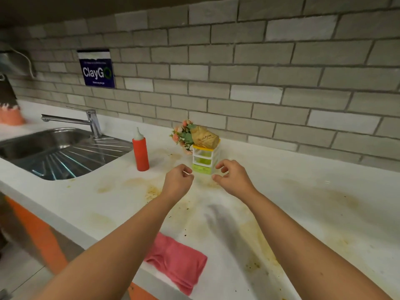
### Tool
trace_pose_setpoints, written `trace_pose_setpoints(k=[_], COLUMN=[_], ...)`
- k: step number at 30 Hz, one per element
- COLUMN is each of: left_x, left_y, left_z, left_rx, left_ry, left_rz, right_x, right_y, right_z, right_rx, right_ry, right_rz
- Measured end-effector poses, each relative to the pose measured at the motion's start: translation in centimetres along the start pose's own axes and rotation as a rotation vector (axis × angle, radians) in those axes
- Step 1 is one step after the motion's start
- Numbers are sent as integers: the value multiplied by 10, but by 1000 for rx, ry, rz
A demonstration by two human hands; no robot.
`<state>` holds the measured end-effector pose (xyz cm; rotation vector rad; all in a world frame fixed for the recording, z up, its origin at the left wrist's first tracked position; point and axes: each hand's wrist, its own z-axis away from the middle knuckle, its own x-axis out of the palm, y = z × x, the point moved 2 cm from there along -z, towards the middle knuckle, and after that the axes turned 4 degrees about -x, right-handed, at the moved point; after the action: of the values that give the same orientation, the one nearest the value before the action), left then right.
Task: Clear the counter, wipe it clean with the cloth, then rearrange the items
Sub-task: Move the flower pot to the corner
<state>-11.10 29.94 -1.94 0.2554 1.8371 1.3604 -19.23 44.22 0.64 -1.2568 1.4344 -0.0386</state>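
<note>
A white counter [303, 202] carries brown and yellow stains. On it stands a small white drawer unit [204, 160] with a yellow top and green drawers. A paper-wrapped flower bouquet [194, 135] lies on top of it. A red squeeze bottle [140, 153] stands to its left. A pink cloth [179, 262] lies folded at the counter's front edge. My left hand [178, 180] and my right hand [232, 176] hover just in front of the drawer unit on either side, fingers loosely curled, holding nothing.
A steel sink [54, 148] with a drainboard and a tap [91, 121] sits at the left. A grey brick wall with a blue sign [97, 69] runs behind the counter. An orange object [10, 115] stands at the far left.
</note>
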Motion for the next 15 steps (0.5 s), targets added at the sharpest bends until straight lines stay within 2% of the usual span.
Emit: trace_pose_setpoints(k=[9,15], left_x=[25,30], left_y=[-16,-24], left_z=[-62,-105], left_rx=[-87,-102], left_ry=[-23,-53], left_rz=[40,62], right_x=[9,19], right_y=[28,33], right_z=[-65,-111], right_rx=[12,23], right_ry=[-14,59], right_rz=[24,13])
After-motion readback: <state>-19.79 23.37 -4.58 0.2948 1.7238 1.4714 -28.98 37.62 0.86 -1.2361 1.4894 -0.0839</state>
